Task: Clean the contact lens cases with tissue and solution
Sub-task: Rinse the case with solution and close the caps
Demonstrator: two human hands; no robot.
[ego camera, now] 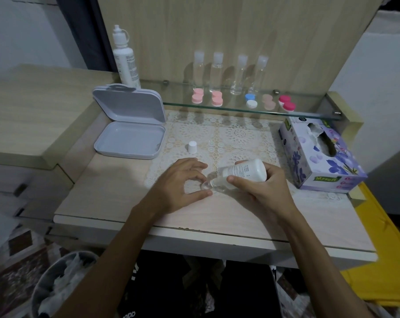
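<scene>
A person's right hand (pixel 261 189) grips a white solution bottle (pixel 244 172), tipped nearly flat with its nozzle pointing left and down at a clear lens case (pixel 205 185) on the lace mat (pixel 228 138). The left hand (pixel 183 182) rests on the table (pixel 116 193), thumb and curled fingers bracketing the case; whether they actually pinch it cannot be told. The bottle's white cap (pixel 192 147) stands upright on the mat, just beyond the left hand. An open grey box (pixel 130 125) lies at the table's left rear, its lid raised. A tissue box (pixel 320 154) sits at the right edge, a tissue poking from its slot. On the glass shelf (pixel 309 113) behind stand four clear bottles (pixel 236 74) in a row, with five capped lens cases in front of them: two pink (pixel 197 98), one blue and white (pixel 250 101), one beige (pixel 269 102), one magenta (pixel 287 103). A tall white bottle (pixel 125 58) stands at the shelf's left end, behind the box lid.
</scene>
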